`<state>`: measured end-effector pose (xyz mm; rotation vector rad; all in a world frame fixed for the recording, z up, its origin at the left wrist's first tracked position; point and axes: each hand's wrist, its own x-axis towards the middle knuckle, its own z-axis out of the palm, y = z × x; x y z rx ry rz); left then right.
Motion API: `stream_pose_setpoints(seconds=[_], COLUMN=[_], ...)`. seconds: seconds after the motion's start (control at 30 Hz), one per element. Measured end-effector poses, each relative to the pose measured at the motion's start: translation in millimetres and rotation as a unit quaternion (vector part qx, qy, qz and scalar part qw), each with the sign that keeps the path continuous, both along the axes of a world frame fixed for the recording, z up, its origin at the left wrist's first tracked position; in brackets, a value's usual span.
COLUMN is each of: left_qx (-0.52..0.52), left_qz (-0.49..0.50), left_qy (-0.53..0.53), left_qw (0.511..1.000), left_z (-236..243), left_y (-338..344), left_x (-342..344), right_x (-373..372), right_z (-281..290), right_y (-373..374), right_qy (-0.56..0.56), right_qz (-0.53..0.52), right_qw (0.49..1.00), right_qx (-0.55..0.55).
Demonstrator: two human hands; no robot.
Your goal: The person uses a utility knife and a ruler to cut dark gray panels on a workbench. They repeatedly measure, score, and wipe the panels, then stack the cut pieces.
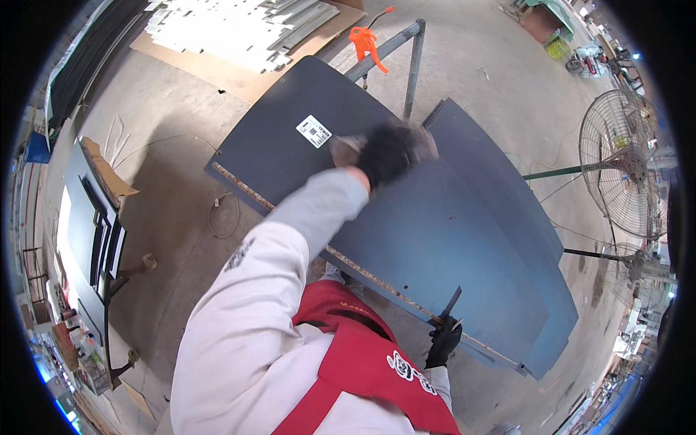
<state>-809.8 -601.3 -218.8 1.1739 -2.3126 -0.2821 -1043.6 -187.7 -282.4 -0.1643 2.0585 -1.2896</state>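
Observation:
A large dark blue-grey board [435, 217] lies before me, its raw chipboard edge [377, 281] facing my body. My left hand [391, 154], in a black glove, is on the board's far part, smeared by motion. A brownish-grey cloth [348, 151] shows on both sides of that hand, which seems closed over it. Beside the cloth, a white printed label [313, 131] sticks to the board. At the near edge, toward the right, my black-gloved right hand [444, 344] is closed around a thin, dark, blade-like tool [452, 300] pointing up. Its exact kind is unclear.
Beyond the board, an orange air blow gun [366, 48] hangs on a metal frame [415, 65]. Two fans, one a large wire-caged fan [622, 163], stand at the right. Pale strips [217, 32] lie on cardboard at the far left; more dark panels [90, 239] rest at the left.

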Motion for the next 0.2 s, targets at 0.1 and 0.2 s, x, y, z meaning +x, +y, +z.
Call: stream_pose_setpoints(seconds=[0.1,0.2], left_qx=[-0.071,0.324], left_qz=[-0.374,-0.395], left_qy=[-0.033,0.059], left_qw=[0.924,0.858], left_z=[-12,71], left_y=[69,55], left_x=[-15,12], right_x=[3,-1], right_z=[5,4], right_y=[3,9], right_qy=[-0.021,-0.009], right_qz=[0.008,0.050], right_qw=[0.999,0.999], right_qx=[0.034,0.016])
